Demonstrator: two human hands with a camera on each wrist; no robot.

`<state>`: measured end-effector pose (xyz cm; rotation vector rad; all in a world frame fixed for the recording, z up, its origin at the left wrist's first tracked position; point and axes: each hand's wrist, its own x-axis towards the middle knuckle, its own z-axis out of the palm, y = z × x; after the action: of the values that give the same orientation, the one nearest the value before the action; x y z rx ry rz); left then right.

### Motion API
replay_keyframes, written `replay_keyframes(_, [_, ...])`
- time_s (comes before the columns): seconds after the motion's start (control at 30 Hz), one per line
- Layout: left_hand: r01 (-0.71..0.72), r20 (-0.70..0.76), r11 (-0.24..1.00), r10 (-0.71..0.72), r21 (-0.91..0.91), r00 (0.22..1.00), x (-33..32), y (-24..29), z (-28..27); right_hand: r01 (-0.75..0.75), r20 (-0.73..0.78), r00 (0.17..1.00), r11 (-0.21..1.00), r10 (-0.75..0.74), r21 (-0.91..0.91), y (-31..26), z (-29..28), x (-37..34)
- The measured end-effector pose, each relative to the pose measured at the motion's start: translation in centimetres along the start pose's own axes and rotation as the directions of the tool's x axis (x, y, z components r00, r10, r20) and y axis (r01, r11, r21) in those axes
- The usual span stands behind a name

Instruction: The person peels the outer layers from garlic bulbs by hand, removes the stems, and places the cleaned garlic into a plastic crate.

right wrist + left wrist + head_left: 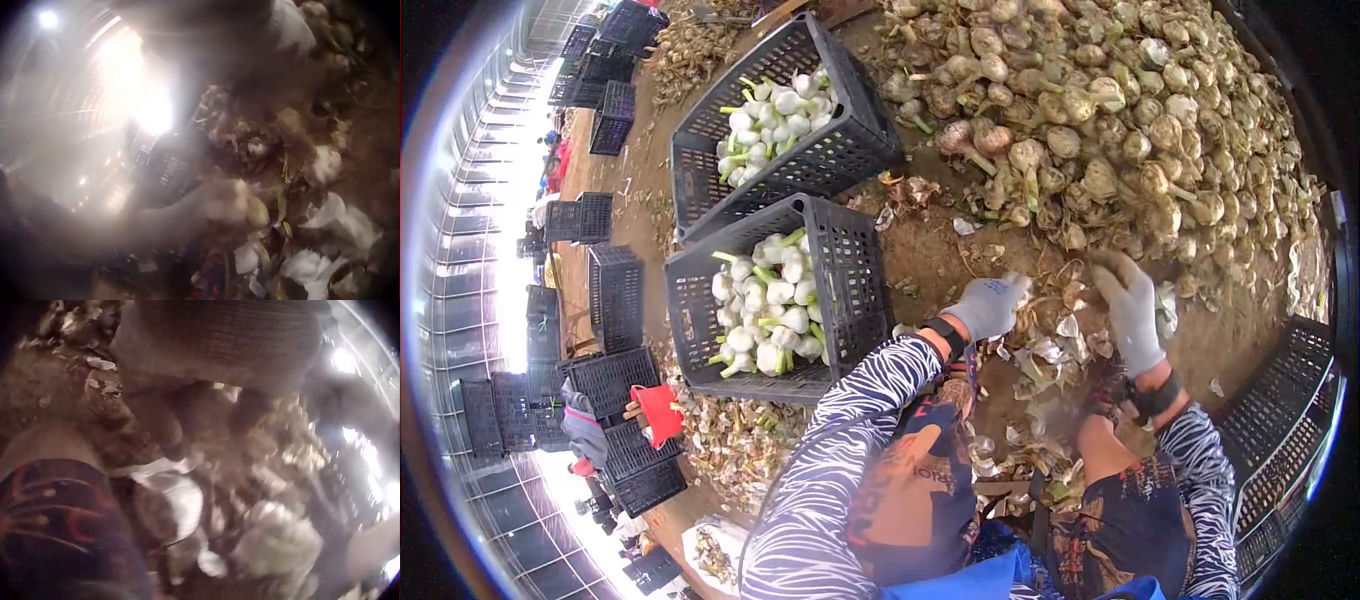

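Observation:
My gloved left hand is low over the ground litter, its fingertips blurred; whether they pinch anything cannot be told. In the left wrist view, the glove fills the top, with the fingers in shadow beneath. Across a small gap, my gloved right hand has its fingers extended and apart, near a reddish-brown bulb; no held thing shows. Pale dry skins lie below and between the hands. A heap of untrimmed garlic rises beyond them. The right wrist view is blurred, with white skins at lower right.
Two black crates of trimmed white garlic stand left of my left hand. Another black crate is at the right edge. My knees are below the hands. Farther left are stacked crates and a red cloth.

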<state>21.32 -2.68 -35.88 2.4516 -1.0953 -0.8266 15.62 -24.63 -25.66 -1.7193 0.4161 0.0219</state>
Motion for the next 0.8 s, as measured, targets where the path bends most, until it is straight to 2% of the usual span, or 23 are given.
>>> replay_keyframes(0.03, [-0.001,0.002,1.0,0.001,0.001,1.0,0.0,0.1,-0.4,-0.175,-0.025,0.984,0.979,0.179,0.1,0.3,-0.3,-1.2])
replay_keyframes(0.07, [0.198,0.035,0.922,-0.198,-0.332,0.98,0.2,0.0,-0.8,-0.344,-0.036,0.933,0.917,0.358,0.202,0.7,-0.6,-1.9])
replay_keyframes(0.1, [0.368,0.142,0.698,-0.361,-0.614,0.922,0.2,0.4,-1.2,-0.356,-0.049,0.927,0.913,0.372,0.201,1.5,-0.6,-2.2])
replay_keyframes(0.13, [0.246,-0.009,0.602,-0.387,-0.76,0.922,0.1,1.2,-1.7,-0.248,-0.058,0.966,0.965,0.254,0.089,2.8,-0.3,-2.3])
replay_keyframes(0.17, [0.143,0.049,0.241,-0.355,-0.96,0.933,-0.2,2.5,-2.7,-0.143,-0.058,0.988,0.989,0.141,-0.032,3.7,-0.5,-2.7])
replay_keyframes(0.2, [0.159,0.163,-0.038,-0.278,-0.987,0.947,-0.8,4.3,-4.8,-0.152,-0.002,0.988,0.986,0.152,0.063,3.6,-0.4,-2.9])
replay_keyframes(0.23, [0.113,0.145,-0.151,-0.22,-0.982,0.965,-0.5,4.5,-4.0,-0.163,0.049,0.986,0.974,0.157,0.159,3.0,0.2,-2.9])
replay_keyframes(0.27, [0.095,0.139,-0.212,-0.206,-0.973,0.969,-0.7,6.4,-5.1,-0.17,0.059,0.985,0.956,0.161,0.238,2.6,0.5,-2.9])
replay_keyframes(0.3, [0.107,0.127,-0.168,-0.115,-0.98,0.985,-0.8,6.9,-5.5,-0.166,0.07,0.986,0.934,0.151,0.318,2.2,0.7,-2.6])
replay_keyframes(0.37, [0.055,0.051,0.072,-0.065,-0.996,0.997,-0.8,8.0,-5.7,-0.267,0.084,0.963,0.897,0.254,0.351,2.9,0.6,-2.2])
replay_keyframes(0.4, [0.073,0.057,0.14,-0.111,-0.988,0.992,-0.9,8.6,-5.6,-0.395,0.153,0.918,0.804,0.366,0.445,2.2,0.2,-2.3])
replay_keyframes(0.43, [0.077,0.064,0.137,-0.097,-0.988,0.993,-0.6,8.7,-5.4,-0.362,0.136,0.929,0.766,0.345,0.531,2.7,0.5,-2.2])
replay_keyframes(0.5, [0.049,-0.023,0.379,-0.182,-0.924,0.983,-0.2,8.8,-5.1,-0.308,0.106,0.948,0.783,0.3,0.54,2.3,0.3,-2.3])
replay_keyframes(0.57, [0.043,-0.033,0.41,-0.177,-0.911,0.984,0.0,9.1,-4.9,-0.316,0.138,0.947,0.771,0.29,0.553,1.4,0.1,-2.4])
replay_keyframes(0.63, [-0.079,-0.218,0.667,-0.127,-0.741,0.968,0.0,10.0,-5.4,-0.326,0.171,0.945,0.759,0.279,0.563,1.3,-0.2,-2.4])
replay_keyframes(0.67, [-0.044,-0.159,0.449,-0.221,-0.892,0.962,-0.5,11.1,-5.5,-0.365,0.209,0.931,0.76,0.299,0.539,1.5,-0.4,-2.1])
replay_keyframes(0.7, [-0.041,-0.155,0.449,-0.221,-0.893,0.963,-0.6,11.3,-5.9,-0.402,0.247,0.915,0.759,0.318,0.512,1.7,-0.6,-1.9])
replay_keyframes(0.73, [-0.013,-0.111,0.378,-0.238,-0.926,0.965,-0.6,11.4,-6.3,-0.404,0.247,0.915,0.757,0.32,0.514,1.8,-0.7,-1.9])
replay_keyframes(0.77, [0.013,-0.068,0.306,-0.252,-0.952,0.965,-0.7,11.5,-6.5,-0.425,0.292,0.905,0.71,0.311,0.562,2.0,-0.9,-1.8])
replay_keyframes(0.8, [-0.029,-0.096,0.272,-0.237,-0.962,0.967,-0.7,11.6,-6.6,-0.447,0.337,0.894,0.659,0.297,0.605,2.1,-1.1,-1.8])
